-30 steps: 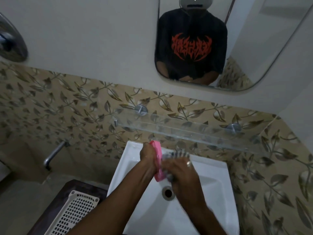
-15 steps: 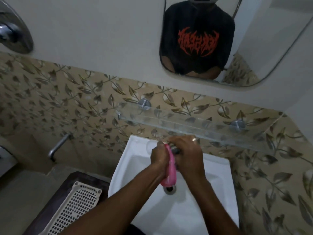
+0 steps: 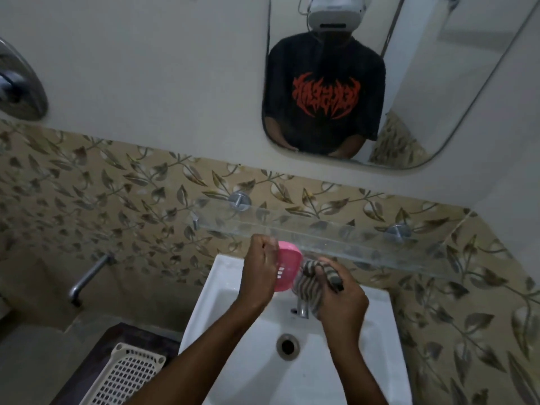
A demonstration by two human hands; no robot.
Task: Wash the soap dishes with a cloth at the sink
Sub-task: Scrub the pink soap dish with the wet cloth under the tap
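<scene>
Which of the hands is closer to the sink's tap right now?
The right. The right hand, gripping the striped cloth, sits right beside the tap. The left hand holds the pink soap dish higher up and off to the tap's left.

Upper wall (image 3: pixel 146 68) plain off-white; lower band of beige leaf-pattern tiles (image 3: pixel 102 200). Rounded mirror (image 3: pixel 438 83) above a glass shelf (image 3: pixel 365 247) on metal pegs. Light dim; white perforated basket (image 3: pixel 125 375) lower left.

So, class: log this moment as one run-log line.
left hand: holds pink soap dish | right hand: holds striped cloth | place: over sink
</scene>
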